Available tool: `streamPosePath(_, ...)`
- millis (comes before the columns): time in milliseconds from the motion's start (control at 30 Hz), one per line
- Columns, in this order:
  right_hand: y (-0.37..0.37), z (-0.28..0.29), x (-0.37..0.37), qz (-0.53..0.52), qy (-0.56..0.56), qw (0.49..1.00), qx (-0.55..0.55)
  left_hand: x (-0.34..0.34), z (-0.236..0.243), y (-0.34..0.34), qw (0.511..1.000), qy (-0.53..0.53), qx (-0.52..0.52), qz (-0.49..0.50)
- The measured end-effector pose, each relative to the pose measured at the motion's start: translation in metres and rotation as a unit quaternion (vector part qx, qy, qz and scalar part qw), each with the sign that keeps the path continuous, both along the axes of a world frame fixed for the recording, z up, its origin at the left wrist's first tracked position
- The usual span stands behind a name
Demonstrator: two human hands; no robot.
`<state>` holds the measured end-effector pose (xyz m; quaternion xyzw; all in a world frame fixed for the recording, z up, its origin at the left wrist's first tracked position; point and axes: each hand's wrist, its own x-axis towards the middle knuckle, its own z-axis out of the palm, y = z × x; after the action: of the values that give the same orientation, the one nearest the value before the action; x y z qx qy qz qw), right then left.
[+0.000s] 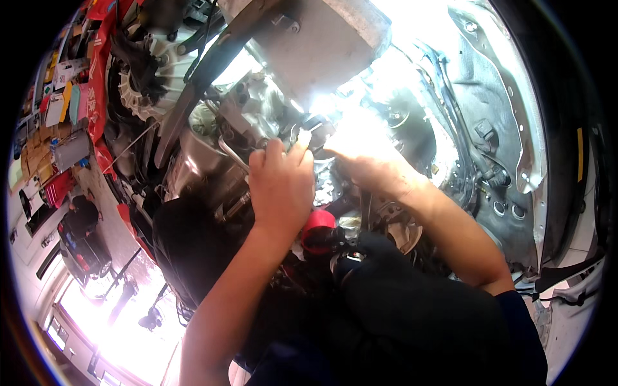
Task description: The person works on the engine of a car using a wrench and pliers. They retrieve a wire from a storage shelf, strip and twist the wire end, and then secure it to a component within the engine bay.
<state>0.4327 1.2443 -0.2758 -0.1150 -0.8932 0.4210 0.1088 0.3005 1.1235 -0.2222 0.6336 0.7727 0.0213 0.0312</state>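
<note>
closest to the lower edge, a dark blue sleeve (pixel 523 331) ends above the person's right elbow, and a large black shape (pixel 418 299), too dark to make out, lies between the two bare forearms. just past it sits a round red cap-like piece (pixel 318 225), below the gap between the hands. the left hand (pixel 282 183) has its fingers bent, their tips near a small bright spot among the parts; whether it grips anything cannot be told. the right hand (pixel 373 170) reaches in from the other side, its fingers washed out by glare, so its grip cannot be told either. between and ahead of them lie the metal engine parts (pixel 327 186), near both hands. beyond, a long grey bar (pixel 209 74) runs slantwise on the left, and a blocky silver housing (pixel 322 42) stands ahead. a grey body panel (pixel 492 122) walls the right side. farther left hang a red cover (pixel 96 96), then stacked boxes (pixel 55 141), and a bright opening (pixel 112 328) farther back.
</note>
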Motion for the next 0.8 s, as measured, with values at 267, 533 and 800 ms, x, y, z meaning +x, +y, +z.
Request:
streamPosePath(267,-0.005,-0.004,0.009,-0.083,-0.002,0.995,-0.053,-0.019,0.012,0.008,0.994,-0.103,-0.025,-0.012)
streamPosePath(533,0.008,-0.003,0.010,-0.064,-0.007,0.996,0.064,-0.019,0.008,0.013,0.997,-0.071,0.016,-0.033)
streamPosePath(800,0.022,-0.001,0.009,0.011,-0.001,0.985,0.173,-0.031,0.005,0.018,0.996,-0.078,-0.003,-0.053)
